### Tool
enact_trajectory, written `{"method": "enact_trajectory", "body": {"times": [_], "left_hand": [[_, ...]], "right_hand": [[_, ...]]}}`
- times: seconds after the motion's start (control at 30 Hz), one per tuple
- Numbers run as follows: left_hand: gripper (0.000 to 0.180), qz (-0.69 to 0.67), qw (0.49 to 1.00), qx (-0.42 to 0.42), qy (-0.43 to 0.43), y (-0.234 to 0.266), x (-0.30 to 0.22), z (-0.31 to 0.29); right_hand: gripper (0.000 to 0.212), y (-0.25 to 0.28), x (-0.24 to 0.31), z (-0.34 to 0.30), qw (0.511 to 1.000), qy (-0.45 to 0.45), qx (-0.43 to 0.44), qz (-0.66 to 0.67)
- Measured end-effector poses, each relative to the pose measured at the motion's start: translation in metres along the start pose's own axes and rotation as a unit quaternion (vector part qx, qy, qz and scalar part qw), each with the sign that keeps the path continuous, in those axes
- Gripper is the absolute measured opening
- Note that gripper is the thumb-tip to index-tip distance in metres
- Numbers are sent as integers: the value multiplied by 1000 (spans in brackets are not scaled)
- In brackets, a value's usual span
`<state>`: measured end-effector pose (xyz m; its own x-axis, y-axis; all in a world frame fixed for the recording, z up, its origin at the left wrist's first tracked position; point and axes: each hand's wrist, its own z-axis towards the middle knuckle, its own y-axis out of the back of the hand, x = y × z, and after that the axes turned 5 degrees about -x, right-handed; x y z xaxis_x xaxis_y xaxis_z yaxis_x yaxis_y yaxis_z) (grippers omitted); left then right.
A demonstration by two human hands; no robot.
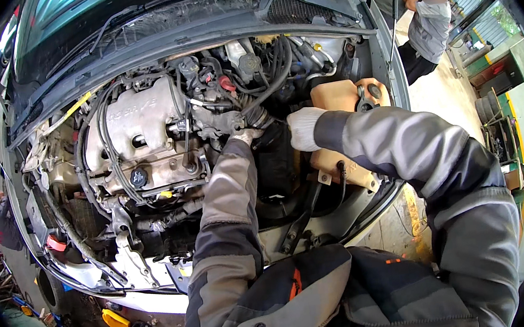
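Inward, right hand (pixel 305 129) angles near tan reservoir (pixel 330 96); left hand (pixel 246 135) points forward; grips unclear.

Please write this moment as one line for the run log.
left hand: near ribbed hose | right hand: beside tan tank | contact: unclear
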<state>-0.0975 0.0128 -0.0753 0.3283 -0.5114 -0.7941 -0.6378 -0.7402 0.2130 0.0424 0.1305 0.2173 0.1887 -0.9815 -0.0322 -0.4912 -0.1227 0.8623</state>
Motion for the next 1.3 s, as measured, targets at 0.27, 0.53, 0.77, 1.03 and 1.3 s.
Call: {"method": "enact_trajectory", "body": {"times": [0.27,0.53,0.77,1.03,1.3], "left_hand": [[64,0,1000,-25,6,9,14,2],[69,-61,997,-48,3,16,19,-4],[64,-33,994,-82,67,7,-28,-55],[57,-143,989,-33,33,1,31,6],[61,-214,971,-33,105,-3,30,10]], "right_hand": [[33,-30,60,12,995,19,-15,-101],[73,-53,67,-7,977,-172,-26,127],[74,-79,74,-11,967,-221,-50,120],[79,-70,66,-10,963,-200,-69,168],[75,-107,82,3,984,-166,-60,34]]}}
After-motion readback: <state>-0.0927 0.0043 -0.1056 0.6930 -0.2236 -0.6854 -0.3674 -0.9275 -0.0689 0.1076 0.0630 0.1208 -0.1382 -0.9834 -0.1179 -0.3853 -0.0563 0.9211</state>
